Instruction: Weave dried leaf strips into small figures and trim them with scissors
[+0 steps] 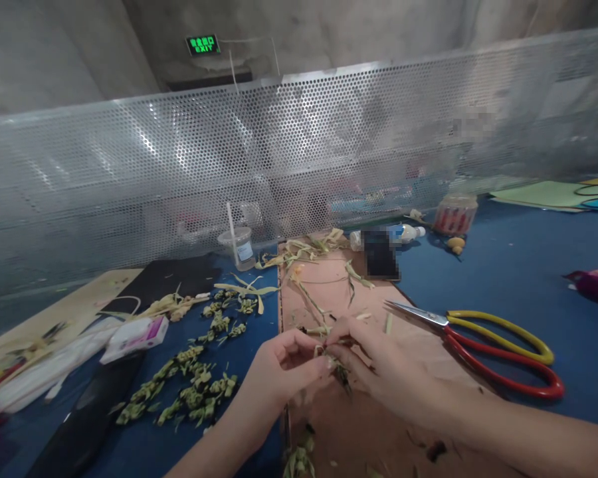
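My left hand (284, 368) and my right hand (373, 362) meet over a pinkish-brown board (343, 411). Between their fingertips they pinch a small bundle of pale green leaf strips (339, 373), with darker ends pointing down toward me. My fingers hide much of it. Loose dried leaf strips (313, 249) lie along the board's far end, and a thin stalk (306, 292) rests just beyond my hands. To the left, several small knotted green leaf pieces (199, 392) are spread on the blue tabletop. Scissors (446, 322) with one yellow and one red handle lie right of my right hand.
A perforated metal screen (299, 146) runs behind the table. Near it stand a plastic cup (244, 251) with a straw, a lying bottle (408, 232) and a clear tub (456, 214). A white and pink packet (135, 338) lies left, a purple packet (595, 285) right.
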Available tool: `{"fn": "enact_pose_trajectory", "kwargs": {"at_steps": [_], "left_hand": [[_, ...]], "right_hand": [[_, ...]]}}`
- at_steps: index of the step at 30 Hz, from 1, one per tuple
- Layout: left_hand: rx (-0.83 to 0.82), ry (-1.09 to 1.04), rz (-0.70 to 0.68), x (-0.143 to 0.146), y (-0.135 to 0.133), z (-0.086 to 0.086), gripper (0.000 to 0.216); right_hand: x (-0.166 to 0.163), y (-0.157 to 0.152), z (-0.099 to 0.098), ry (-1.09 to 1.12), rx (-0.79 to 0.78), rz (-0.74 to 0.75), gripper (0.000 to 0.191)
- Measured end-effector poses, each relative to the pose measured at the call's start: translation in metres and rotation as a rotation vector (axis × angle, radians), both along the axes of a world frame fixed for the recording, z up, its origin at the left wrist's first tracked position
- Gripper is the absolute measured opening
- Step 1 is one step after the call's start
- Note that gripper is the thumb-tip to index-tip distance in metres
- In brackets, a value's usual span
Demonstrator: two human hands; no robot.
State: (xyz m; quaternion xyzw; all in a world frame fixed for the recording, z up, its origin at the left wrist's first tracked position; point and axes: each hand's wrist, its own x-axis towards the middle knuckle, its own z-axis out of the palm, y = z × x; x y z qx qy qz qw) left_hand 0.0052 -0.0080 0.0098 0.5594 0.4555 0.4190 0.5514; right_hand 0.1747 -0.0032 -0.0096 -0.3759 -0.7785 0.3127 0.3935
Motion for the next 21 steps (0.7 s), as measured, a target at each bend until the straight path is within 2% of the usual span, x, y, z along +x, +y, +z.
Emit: {"fn": "enact_pose_trajectory", "kwargs": {"at_steps": [5, 9, 15, 21], "left_hand": [[-0.006, 0.063, 0.044, -0.0003, 0.0019, -0.0019, 0.012], [-0.028, 0.043, 0.102, -0.0017, 0.0042, -0.0017, 0.012], [-0.042, -0.013, 0.077, -0.0073, 0.0076, -0.0058, 0.011], [-0.034, 0.054, 0.072, -0.0061, 0.0073, -0.0061, 0.015]], "right_hand": [[-0.0022, 0.0011, -0.0014, 0.017, -0.077, -0.020, 0.007], [-0.0034, 0.0031, -0.0020, 0.060, -0.077, -0.070, 0.017], [0.0019, 0.0019, -0.0019, -0.007, 0.206, -0.050, 0.029], [0.0037, 0.0001, 0.0023, -0.114, 0.382, -0.040, 0.021]]}}
